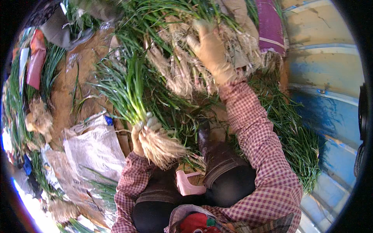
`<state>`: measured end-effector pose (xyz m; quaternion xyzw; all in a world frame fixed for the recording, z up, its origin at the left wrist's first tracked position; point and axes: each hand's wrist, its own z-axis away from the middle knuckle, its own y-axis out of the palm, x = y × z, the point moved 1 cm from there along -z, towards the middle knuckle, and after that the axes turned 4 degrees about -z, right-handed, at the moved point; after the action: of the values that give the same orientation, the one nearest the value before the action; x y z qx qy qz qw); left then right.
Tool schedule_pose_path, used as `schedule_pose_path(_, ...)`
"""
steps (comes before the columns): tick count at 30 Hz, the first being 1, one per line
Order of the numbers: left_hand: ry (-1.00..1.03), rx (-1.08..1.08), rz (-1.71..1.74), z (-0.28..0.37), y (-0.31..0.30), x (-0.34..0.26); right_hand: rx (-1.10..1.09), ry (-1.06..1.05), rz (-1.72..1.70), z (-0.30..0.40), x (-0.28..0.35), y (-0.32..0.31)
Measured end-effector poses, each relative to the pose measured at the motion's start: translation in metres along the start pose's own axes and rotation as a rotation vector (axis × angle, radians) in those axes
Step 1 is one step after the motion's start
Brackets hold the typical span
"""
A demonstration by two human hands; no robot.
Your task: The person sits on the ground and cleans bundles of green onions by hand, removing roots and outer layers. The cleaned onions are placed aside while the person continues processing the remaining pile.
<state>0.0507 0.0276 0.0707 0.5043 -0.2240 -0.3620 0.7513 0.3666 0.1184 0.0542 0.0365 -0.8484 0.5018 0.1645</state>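
Note:
My left hand (140, 137), in a pale glove with greyish fingertips, grips a bunch of green onions (131, 99). Their green tops point up and away, and the tan roots (160, 145) fan out towards my lap. At the far side my gloved right hand (211, 52) reaches over a large heap of green onions (177, 67), thumb spread from the fingers. Motion blurs its fingertips, and nothing shows held in it. Roots in the heap face me; the leaves lie beyond them.
A ribbed blue and cream wall (326, 116) runs along the right, with loose leaves (294, 139) piled against it. A white woven sack (93, 148) lies left. More onion bundles (17, 93) line the far left. A pink plastic stool (189, 183) shows between my legs.

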Motion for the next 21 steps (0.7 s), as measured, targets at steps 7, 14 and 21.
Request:
schedule_pose_path(7, -0.140, 0.131, -0.183, -0.004, 0.009, 0.002, 0.468, 0.238, -0.139, -0.001, -0.068, -0.025)
schedule_pose_path(14, -0.202, -0.037, -0.121, -0.011, 0.013, 0.015, 0.639, 0.637, -1.127, 0.056, -0.036, -0.045)
schedule_pose_path(21, -0.102, -0.031, -0.564, -0.043, 0.003, 0.030, 0.599, 0.178, -0.940, 0.144, 0.023, -0.033)
